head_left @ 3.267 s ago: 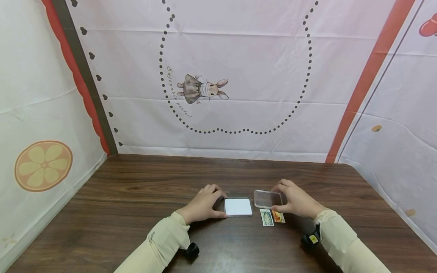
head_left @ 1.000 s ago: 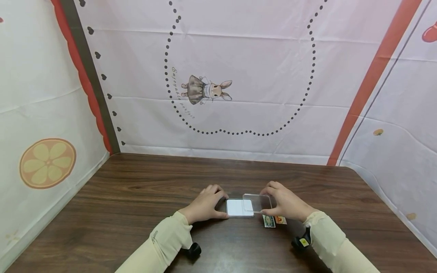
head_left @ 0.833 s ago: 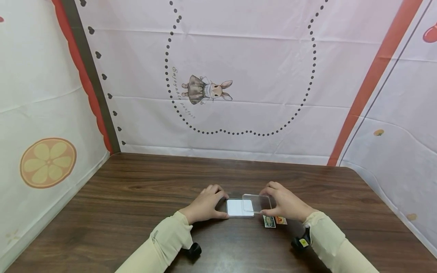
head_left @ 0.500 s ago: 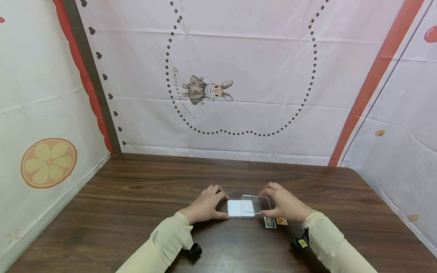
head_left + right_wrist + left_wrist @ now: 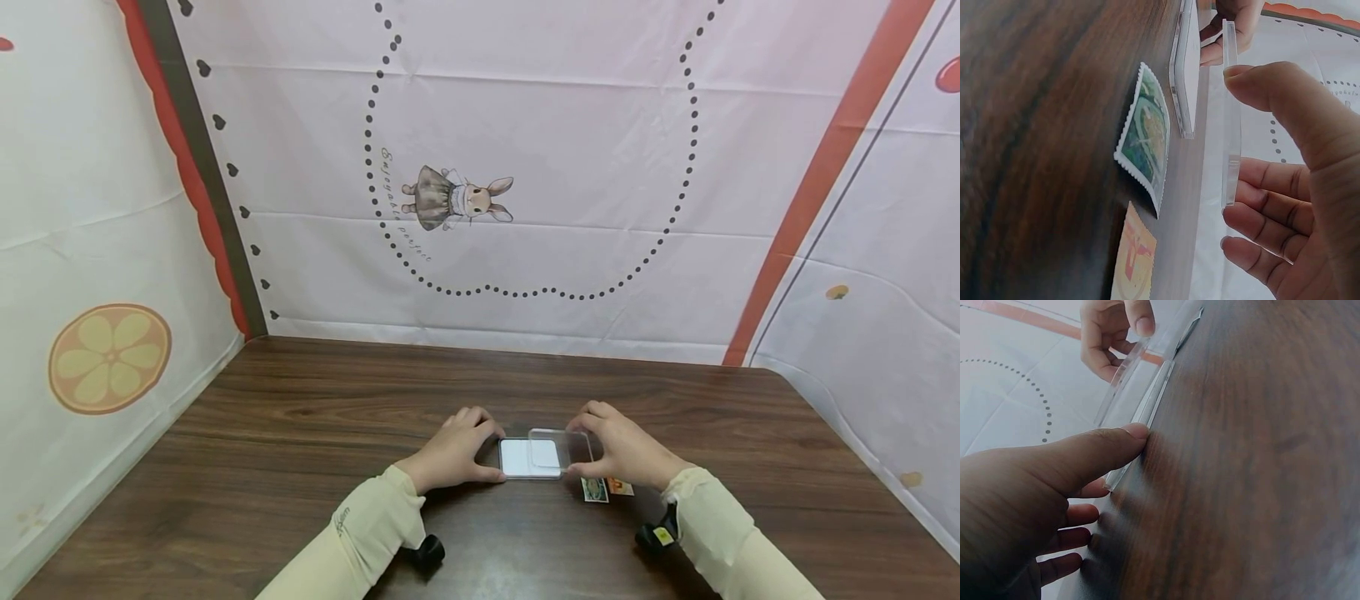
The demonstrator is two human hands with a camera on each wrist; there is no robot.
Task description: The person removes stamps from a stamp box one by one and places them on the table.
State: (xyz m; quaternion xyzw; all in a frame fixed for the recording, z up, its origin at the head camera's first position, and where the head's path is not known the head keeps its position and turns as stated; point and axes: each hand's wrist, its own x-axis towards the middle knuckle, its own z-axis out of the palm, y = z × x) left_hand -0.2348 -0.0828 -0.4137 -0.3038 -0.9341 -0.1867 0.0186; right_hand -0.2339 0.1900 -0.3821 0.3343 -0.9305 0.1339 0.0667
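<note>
My left hand (image 5: 455,450) holds the near and far edges of a flat clear case base (image 5: 519,460) with a white insert, lying on the table. Between the thumb and fingers of my right hand (image 5: 626,448) is a clear plastic lid (image 5: 573,450), gripped by its edges. The lid hovers above the table, its left part over the right part of the base in the head view. Two postage stamps lie just right of the base: a green one (image 5: 1146,134) and an orange one (image 5: 1134,259), partly behind the right hand and lid in the head view.
The brown wood-grain table (image 5: 360,392) ends at a printed cloth backdrop (image 5: 600,167) behind and at both sides. A black wrist camera (image 5: 429,553) sits under the left sleeve, another black device (image 5: 656,536) under the right.
My right hand has carried the lid leftward from beside the base to partly over it; in the last second it has crept slightly further left. The left hand stays on the base.
</note>
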